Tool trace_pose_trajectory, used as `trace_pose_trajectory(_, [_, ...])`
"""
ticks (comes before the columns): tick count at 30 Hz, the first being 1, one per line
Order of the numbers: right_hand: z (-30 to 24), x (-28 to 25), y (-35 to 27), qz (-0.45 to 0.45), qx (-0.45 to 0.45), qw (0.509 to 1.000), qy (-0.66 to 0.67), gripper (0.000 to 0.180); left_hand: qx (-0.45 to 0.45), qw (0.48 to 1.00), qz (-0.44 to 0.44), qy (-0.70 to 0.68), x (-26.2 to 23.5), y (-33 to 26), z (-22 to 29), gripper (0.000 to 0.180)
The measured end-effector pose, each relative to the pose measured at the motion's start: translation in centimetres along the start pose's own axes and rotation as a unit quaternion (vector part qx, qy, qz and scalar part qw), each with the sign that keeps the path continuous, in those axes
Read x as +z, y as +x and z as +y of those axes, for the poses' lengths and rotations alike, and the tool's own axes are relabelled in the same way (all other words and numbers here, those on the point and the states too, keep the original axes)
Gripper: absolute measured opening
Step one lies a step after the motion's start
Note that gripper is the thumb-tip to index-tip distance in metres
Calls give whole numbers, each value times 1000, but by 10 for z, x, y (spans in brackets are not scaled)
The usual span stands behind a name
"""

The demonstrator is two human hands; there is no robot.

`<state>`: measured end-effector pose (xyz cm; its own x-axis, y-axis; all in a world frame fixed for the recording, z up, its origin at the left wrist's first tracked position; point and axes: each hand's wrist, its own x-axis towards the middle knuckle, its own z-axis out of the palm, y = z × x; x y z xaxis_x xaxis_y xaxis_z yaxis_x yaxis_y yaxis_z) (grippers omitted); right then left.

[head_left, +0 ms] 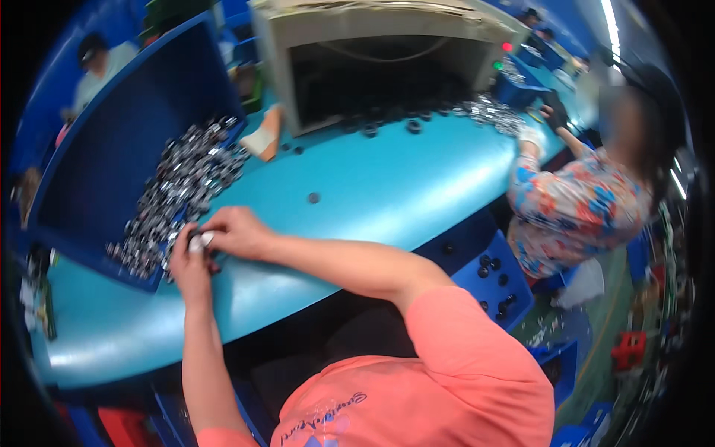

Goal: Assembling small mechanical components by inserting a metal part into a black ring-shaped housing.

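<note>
My left hand (191, 270) and my right hand (243, 232) meet at the lower edge of a tilted blue bin. Both sets of fingers close round a small dark part (195, 232), mostly covered by them; its kind cannot be made out. White covers show on some fingertips. Right beside my hands, a heap of small shiny silver and black metal parts (182, 179) spills down inside the blue bin (97, 149). One dark round piece (313, 198) lies alone on the turquoise tabletop (357, 201), beyond my right hand.
A pale machine housing (275, 67) with a dark opening stands at the back, black round pieces along its base. Orange-and-white card (264, 135) lies beside the bin. A co-worker in a flowered top (573, 208) handles silver parts (491, 113) at right. A blue tray (514, 279) holds black pieces.
</note>
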<state>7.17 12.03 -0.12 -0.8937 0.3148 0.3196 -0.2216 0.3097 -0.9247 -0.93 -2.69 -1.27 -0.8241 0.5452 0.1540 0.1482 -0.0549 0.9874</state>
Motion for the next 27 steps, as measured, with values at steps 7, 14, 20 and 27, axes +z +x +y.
trace_pose_trajectory(7, [-9, -10, 0, -55, 148, 972, 173, 34, 118, 983, -46, 135, 7, -14, 12, 53])
trace_pose_trajectory(14, [-1, -5, 2, -43, 140, 974, 173, 32, 97, 977, -17, 190, 12, -19, 10, 59])
trace_pose_trajectory(20, [6, -5, 6, -10, 199, 960, 195, 22, 146, 962, -20, 228, 17, -20, 14, 50])
trace_pose_trajectory(27, [1, -7, 2, -49, 197, 954, 221, 25, 166, 942, 8, 292, 18, -27, 14, 51])
